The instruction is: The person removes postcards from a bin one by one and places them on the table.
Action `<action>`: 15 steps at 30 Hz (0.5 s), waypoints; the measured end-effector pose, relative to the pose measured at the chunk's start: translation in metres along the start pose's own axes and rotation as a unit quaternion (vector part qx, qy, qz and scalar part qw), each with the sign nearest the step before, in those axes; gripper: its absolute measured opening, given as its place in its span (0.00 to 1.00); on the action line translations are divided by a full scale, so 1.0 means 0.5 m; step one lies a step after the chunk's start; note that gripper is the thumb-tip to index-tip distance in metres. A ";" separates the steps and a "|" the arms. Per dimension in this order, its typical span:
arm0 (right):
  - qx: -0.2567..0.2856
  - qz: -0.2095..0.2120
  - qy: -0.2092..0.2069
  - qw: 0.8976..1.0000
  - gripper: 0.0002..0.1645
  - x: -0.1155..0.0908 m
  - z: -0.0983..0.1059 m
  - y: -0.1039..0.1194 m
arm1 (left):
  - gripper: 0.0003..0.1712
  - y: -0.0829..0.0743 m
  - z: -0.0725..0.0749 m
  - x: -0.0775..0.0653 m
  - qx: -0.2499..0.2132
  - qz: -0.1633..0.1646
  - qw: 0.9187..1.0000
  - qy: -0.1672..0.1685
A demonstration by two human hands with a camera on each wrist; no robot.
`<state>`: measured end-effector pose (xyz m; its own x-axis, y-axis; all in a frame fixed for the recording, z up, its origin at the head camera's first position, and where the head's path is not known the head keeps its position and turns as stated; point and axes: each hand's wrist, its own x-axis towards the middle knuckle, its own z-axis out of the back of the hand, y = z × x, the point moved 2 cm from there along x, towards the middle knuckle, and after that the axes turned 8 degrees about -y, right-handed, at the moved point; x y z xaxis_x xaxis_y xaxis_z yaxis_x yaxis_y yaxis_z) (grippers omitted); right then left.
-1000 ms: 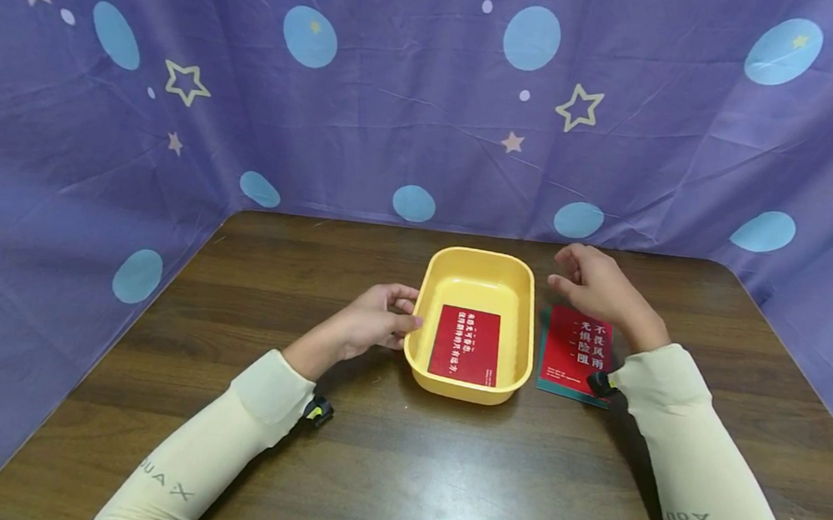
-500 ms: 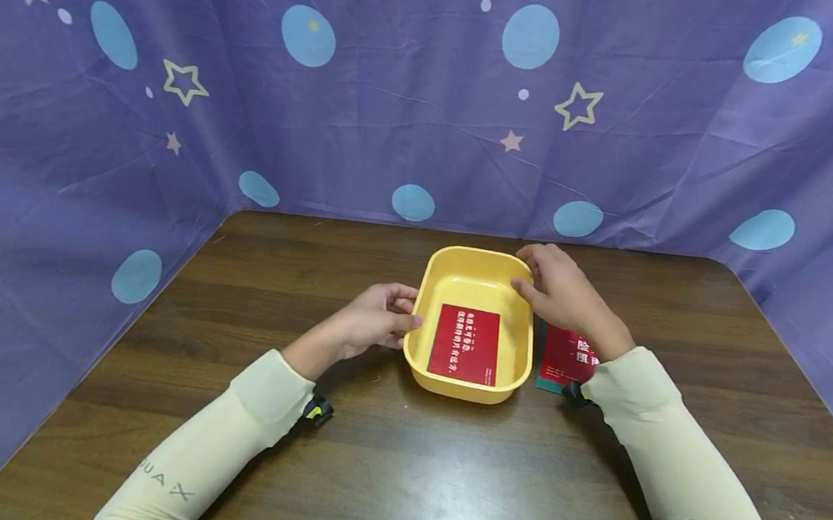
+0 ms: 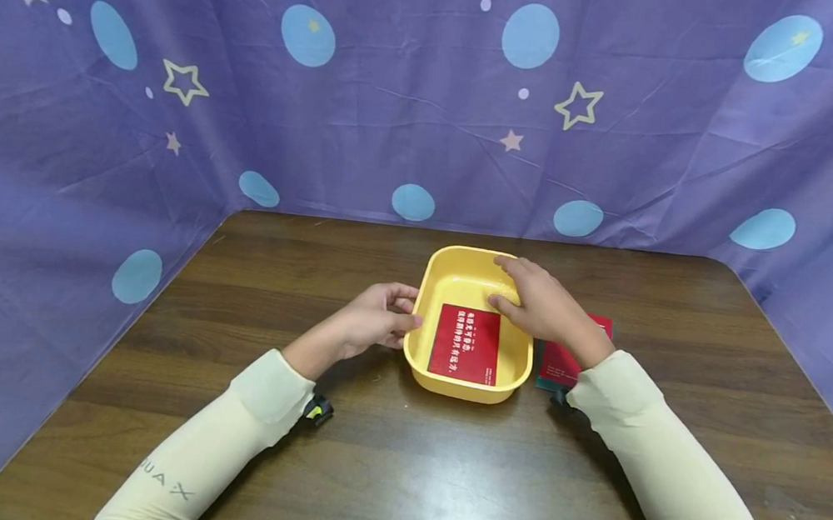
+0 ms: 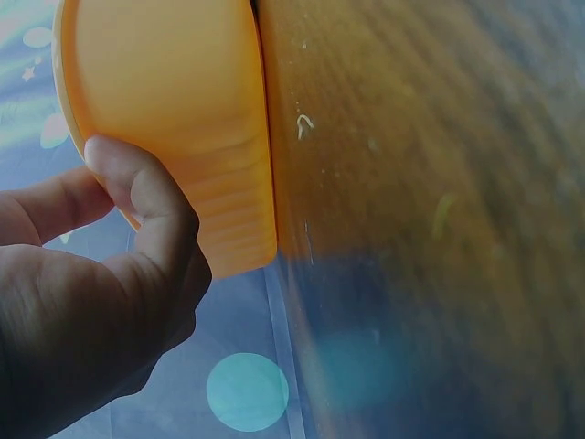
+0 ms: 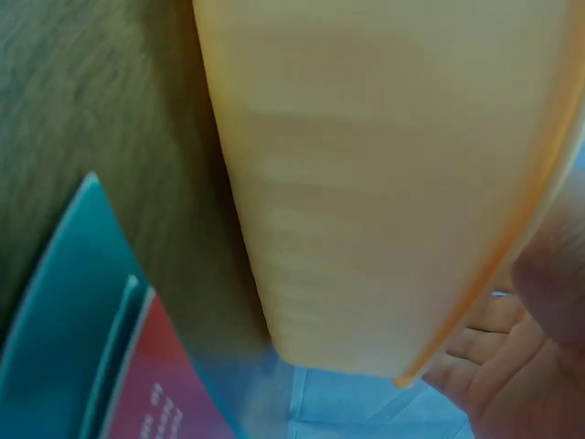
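Pinching the tub [image 3: 460,393] by its rim [image 4: 60,69], likely the best hold on seemingly light, stiff plastic, the left hand [image 3: 369,321] steadies it on the desk [image 3: 336,470]; the right hand [image 3: 543,306], fingers relaxed, hangs over it

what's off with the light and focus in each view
Head view: pale glare on the table in front of the yellow tray; left wrist view: left hand dark, table grain blurred toward the right; right wrist view: table grain blurry too, print on the red card soft.
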<state>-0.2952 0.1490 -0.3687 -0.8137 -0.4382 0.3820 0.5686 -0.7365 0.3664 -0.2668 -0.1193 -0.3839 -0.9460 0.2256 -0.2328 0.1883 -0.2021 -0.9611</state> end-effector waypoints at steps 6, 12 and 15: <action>-0.003 -0.001 0.048 0.999 0.47 0.001 -0.010 0.012 | 0.31 0.000 0.001 -0.001 -0.002 0.000 1.000 0.000; -0.004 -0.018 0.096 0.995 0.52 0.000 -0.020 0.031 | 0.31 0.001 0.000 -0.001 -0.005 -0.002 1.000 0.001; -0.018 -0.017 0.115 0.993 0.56 -0.001 -0.028 0.040 | 0.31 0.001 -0.001 -0.002 -0.007 -0.002 1.000 0.000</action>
<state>-0.2850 0.1273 -0.3734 -0.8407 -0.5161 0.1637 0.5390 -0.7688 0.3441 -0.2655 -0.1190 -0.3840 -0.9470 0.2259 -0.2285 0.1877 -0.1881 -0.9640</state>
